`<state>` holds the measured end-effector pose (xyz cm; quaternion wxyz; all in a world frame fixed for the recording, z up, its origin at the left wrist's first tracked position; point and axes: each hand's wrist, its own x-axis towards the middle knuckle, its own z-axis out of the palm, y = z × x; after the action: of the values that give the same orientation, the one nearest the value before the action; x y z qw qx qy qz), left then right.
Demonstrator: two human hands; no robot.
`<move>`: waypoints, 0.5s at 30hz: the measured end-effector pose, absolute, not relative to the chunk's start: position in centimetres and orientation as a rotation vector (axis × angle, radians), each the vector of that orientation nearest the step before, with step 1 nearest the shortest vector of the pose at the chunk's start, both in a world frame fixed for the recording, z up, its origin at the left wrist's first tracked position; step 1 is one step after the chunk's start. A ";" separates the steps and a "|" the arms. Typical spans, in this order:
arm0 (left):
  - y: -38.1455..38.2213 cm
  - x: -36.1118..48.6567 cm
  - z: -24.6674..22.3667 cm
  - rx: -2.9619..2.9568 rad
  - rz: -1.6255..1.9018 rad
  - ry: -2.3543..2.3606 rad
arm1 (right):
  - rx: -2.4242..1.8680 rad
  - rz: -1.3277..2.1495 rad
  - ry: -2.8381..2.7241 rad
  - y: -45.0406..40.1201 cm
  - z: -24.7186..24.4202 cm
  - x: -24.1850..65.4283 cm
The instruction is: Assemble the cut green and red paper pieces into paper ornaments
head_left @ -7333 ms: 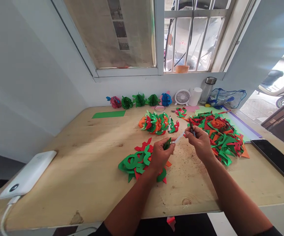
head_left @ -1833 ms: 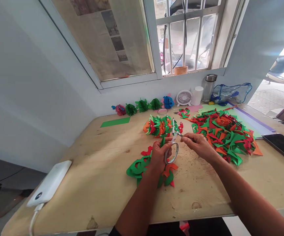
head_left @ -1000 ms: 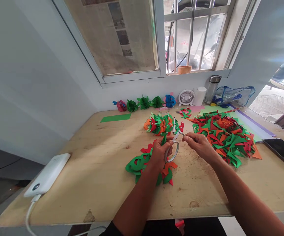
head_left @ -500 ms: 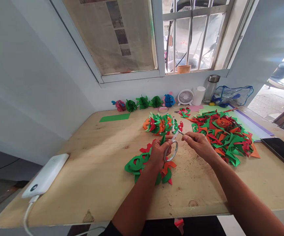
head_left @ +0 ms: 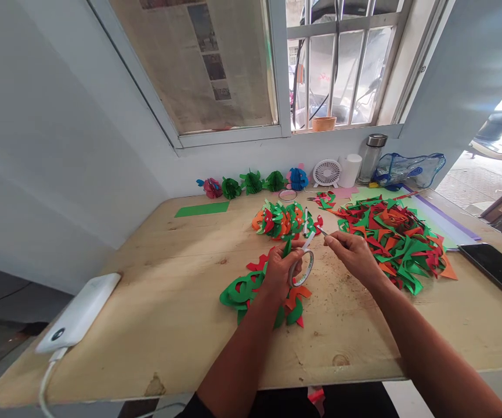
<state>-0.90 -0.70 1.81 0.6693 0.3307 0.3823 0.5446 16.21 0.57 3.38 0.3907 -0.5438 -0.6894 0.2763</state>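
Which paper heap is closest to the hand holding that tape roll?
The heap of loose cut-outs, partly hidden by the left hand itself. The folded paper cluster lies farther back; the scrap heap is over by the right hand.

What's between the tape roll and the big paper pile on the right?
In the head view, the right hand, holding a thin metal tool, shows between the tape roll and the paper pile, with tabletop below.
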 end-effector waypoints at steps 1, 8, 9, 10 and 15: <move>-0.7 -0.9 1.8 0.743 1.235 0.864 | -1.381 0.689 -1.763 0.6 3.4 16.2; -0.6 -0.8 1.8 0.736 1.272 0.842 | -1.365 0.723 -1.846 0.7 3.1 16.1; -0.6 -0.8 1.8 0.740 1.274 0.836 | -1.358 0.746 -1.852 0.7 3.1 16.1; -0.6 -0.8 1.8 0.744 1.275 0.831 | -1.352 0.768 -1.854 0.7 3.1 16.1; -0.6 -0.8 1.8 0.748 1.276 0.826 | -1.327 0.829 -1.856 0.5 3.4 16.1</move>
<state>-0.83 -0.61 1.77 0.6622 0.3307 0.3656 0.5643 16.07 0.46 3.36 0.3494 -0.5122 -0.7164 0.3199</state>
